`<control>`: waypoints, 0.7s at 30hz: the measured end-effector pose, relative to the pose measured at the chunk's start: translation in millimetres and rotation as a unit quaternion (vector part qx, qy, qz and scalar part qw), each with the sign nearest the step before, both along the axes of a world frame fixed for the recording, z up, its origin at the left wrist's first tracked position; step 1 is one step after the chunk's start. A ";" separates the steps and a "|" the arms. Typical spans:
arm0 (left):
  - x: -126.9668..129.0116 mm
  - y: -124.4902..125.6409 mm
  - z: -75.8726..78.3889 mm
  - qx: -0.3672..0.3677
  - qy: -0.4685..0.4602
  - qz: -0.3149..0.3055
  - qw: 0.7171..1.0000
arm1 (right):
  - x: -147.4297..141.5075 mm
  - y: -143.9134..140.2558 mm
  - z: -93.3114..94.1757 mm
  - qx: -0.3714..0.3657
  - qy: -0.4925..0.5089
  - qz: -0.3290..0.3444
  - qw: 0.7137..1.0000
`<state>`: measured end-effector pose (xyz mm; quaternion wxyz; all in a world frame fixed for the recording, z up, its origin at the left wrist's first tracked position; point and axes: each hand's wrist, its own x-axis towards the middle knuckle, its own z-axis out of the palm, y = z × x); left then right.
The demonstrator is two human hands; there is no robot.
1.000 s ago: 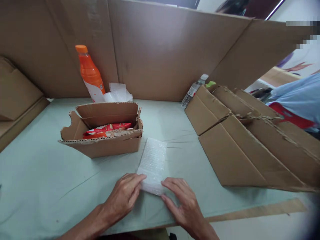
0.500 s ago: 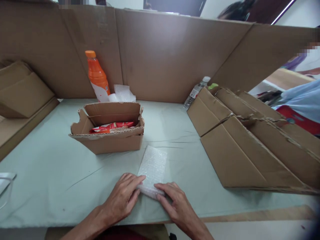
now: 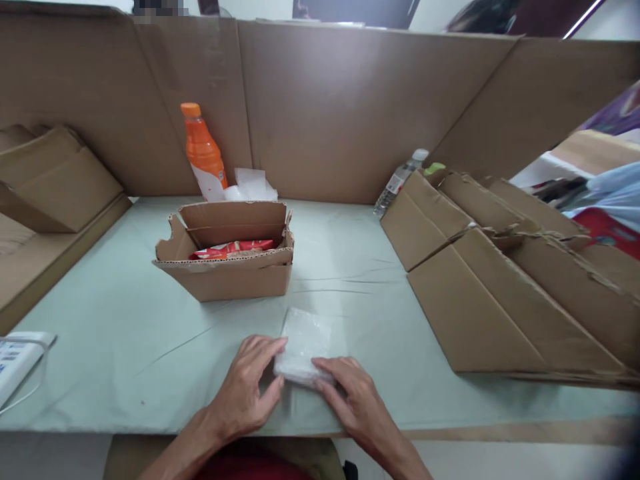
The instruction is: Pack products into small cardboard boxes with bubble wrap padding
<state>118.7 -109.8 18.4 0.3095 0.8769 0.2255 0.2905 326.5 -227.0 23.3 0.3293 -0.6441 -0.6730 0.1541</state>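
Note:
A small piece of clear bubble wrap (image 3: pixel 306 333) lies near the front of the table, its near end folded into a thicker layer. My left hand (image 3: pixel 250 383) is at its left edge, thumb and forefinger spread apart, with the tips touching or very near the plastic. On the right side, my right hand (image 3: pixel 353 393) grips the folded near edge, with fingers on top and the thumb in front. Beyond the hands stands an open cardboard box (image 3: pixel 245 280) with red packets (image 3: pixel 235 249) inside. Anything wrapped within the plastic cannot be made out.
An orange bottle (image 3: pixel 205 157) and crumpled white wrap (image 3: pixel 251 185) stand by the cardboard wall (image 3: pixel 350 113). Cardboard bins (image 3: pixel 480 307) and a clear bottle (image 3: pixel 400 183) are at right. A cardboard box (image 3: pixel 60 177) and a white power strip (image 3: pixel 20 360) lie left.
The bubble wrap has been folded over further and now looks shorter and thicker. My left thumb and forefinger have spread apart. The view has shifted slightly.

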 end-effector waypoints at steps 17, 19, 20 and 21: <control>4.4 -15.6 -6.1 -0.367 -0.115 0.166 0.908 | -20.8 23.3 0.4 0.068 -0.025 -0.091 0.993; 1.1 -17.5 0.1 -0.442 -0.151 0.122 0.876 | -24.9 23.0 3.3 0.038 0.021 -0.062 0.997; 0.6 -17.4 3.3 -0.466 -0.156 0.109 0.864 | -25.8 21.7 4.9 0.026 0.031 -0.044 0.998; 0.8 -17.2 6.0 -0.478 -0.157 0.102 0.858 | -25.5 19.9 6.4 0.020 0.034 -0.033 0.999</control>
